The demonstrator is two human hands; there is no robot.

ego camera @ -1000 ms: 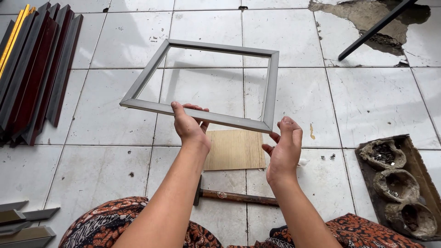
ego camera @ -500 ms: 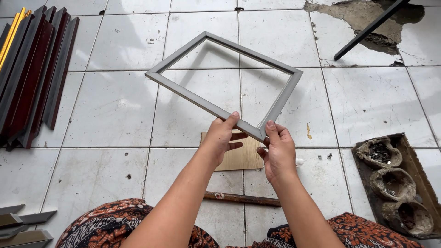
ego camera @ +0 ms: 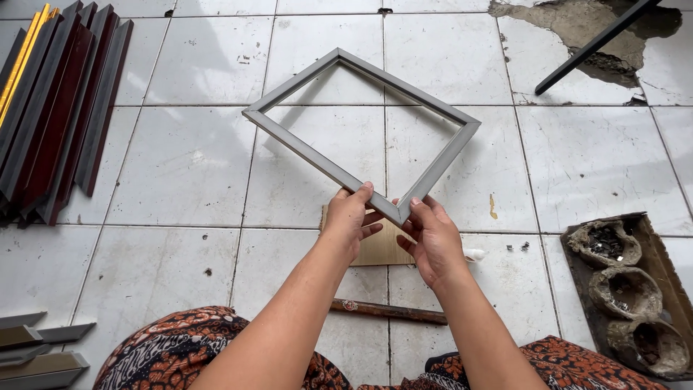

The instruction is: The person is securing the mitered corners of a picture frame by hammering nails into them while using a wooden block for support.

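Already joined, four corners closed (grey frame (ego camera: pixel 361 133)): gripped at near corner by left hand (ego camera: pixel 351 217) and right hand (ego camera: pixel 431 235), lifted clear of floor (ego camera: pixel 180 166).

The frame (ego camera: pixel 361 137) I hold is plain grey. The floor (ego camera: pixel 188 166) is white tile with dark grout lines and a bare brown-grey patch at the top right. The strips (ego camera: pixel 50 108) stacked at the left are dark red, grey and one gold-yellow. My trousers (ego camera: pixel 151 357) show an orange and black batik pattern. The small board (ego camera: pixel 379 249) is pale tan wood.
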